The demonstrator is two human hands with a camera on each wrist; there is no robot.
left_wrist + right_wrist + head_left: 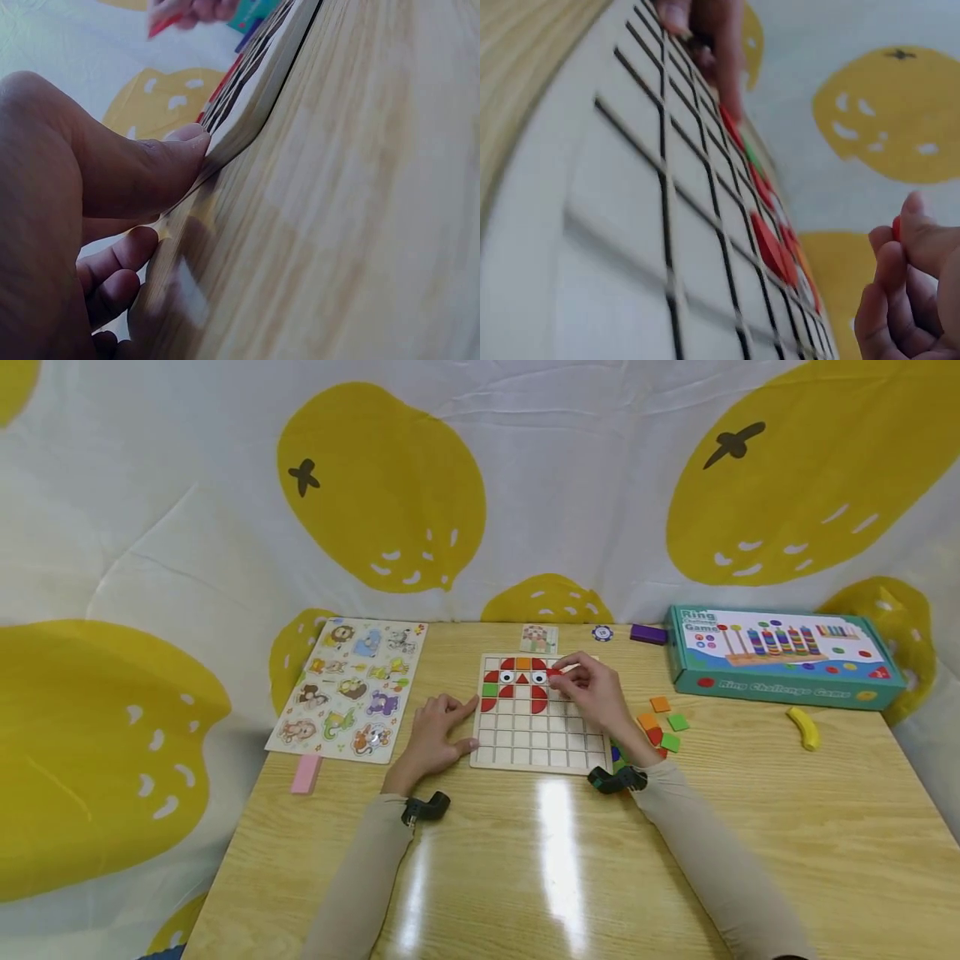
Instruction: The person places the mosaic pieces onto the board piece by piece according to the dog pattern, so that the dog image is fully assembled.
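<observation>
A wooden grid board [540, 740] lies on the table, its upper rows partly filled with red quarter-round pieces, a red triangle [522, 680], a green square [490, 690], an orange piece and two eye pieces [507, 677]. My right hand [596, 693] pinches a small red tile [555, 672] between thumb and fingers above the board's upper right part; its exact shape is hidden by the fingers. At the board's left edge rests my left hand [432, 732], thumb [184, 154] touching the rim and the other fingers loosely bent.
Loose orange and green squares [678, 722] lie right of the board, some behind the right forearm. A pattern card [539, 638], a poker chip [602, 633] and a purple block [648, 634] stand behind. An animal puzzle [348, 689], pink block [306, 774], game box [783, 656] and toy banana [804, 729] flank it.
</observation>
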